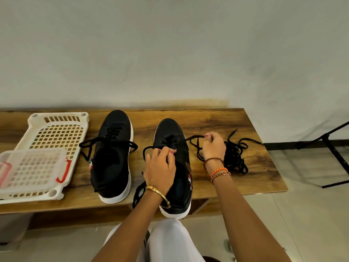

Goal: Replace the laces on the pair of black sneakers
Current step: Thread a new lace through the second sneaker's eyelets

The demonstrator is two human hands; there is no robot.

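Note:
Two black sneakers with white soles stand on the wooden table [217, 121], toes pointing away from me. The left sneaker [113, 157] is laced, its lace ends lying loose to both sides. The right sneaker [172, 140] has a black lace [192, 138] threaded through its front eyelets. My left hand [160, 167] lies over this shoe's tongue and pinches the lace at an eyelet. My right hand [214, 146] hovers just right of the shoe and pinches the lace's other end. A tangled heap of black laces [236, 154] lies behind my right wrist.
A white perforated plastic basket [56, 133] lies at the table's left, with a smaller translucent tray with red handles [32, 167] on top of it. A black stand [330, 144] is on the floor to the right. A grey wall rises behind the table. My knees are below the table's front edge.

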